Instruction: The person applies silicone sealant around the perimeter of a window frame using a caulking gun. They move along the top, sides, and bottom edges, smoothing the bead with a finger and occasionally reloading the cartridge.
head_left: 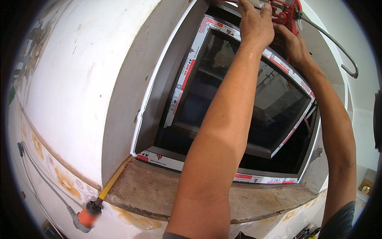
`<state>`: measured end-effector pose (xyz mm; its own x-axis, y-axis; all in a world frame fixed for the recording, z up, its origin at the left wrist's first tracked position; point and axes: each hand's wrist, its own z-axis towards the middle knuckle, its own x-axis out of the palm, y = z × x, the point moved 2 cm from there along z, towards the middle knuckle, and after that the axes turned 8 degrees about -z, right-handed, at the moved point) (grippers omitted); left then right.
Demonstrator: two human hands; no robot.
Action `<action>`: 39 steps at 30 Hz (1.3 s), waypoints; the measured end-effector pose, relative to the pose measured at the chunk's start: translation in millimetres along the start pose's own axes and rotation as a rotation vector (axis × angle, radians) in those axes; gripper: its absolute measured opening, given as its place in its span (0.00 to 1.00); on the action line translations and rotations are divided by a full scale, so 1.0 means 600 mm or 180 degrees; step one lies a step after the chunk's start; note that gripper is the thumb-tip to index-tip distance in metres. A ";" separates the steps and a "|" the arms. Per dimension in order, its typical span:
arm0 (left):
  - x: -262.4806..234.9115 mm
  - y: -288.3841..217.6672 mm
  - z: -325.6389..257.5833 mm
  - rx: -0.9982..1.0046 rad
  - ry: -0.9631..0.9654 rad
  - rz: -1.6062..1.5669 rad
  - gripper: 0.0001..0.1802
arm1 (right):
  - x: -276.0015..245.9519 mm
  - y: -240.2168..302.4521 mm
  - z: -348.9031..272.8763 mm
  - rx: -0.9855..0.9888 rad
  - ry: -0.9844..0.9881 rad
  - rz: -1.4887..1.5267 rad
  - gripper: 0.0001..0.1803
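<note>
A red caulking gun [293,11] with a long hooked metal rod is held up at the top edge of the window opening. My left hand [256,24] is closed on its front part, where the picture edge cuts off the rest. Close behind it, my right hand [292,43] grips the gun lower down, its fingers partly hidden. Below both hands is a dark-framed window [159,115] set in a deep wall recess. Its sash [186,73] is swung out at an angle, and printed white and red protective tape covers sash and frame. My left forearm crosses in front of the glass.
The rough stone sill [139,181] runs below the window. At its left corner lies a yellow strip [115,178], with an orange and grey connector [87,217] and cable hanging there. Flower-patterned tiles [67,183] line the wall. A brass-coloured fitting [367,184] is at right.
</note>
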<state>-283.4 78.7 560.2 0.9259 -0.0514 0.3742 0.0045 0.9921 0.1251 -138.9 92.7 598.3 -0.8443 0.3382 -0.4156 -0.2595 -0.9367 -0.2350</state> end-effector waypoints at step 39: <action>0.052 0.005 -0.038 0.0073 0.0074 0.0519 0.48 | -0.054 -0.017 -0.049 0.0330 -0.0324 -0.0064 0.21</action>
<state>-246.0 82.8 551.2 0.9221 0.1131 0.3700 -0.1550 0.9842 0.0854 -95.3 94.1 588.1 -0.8802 0.3510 -0.3194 -0.3195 -0.9359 -0.1481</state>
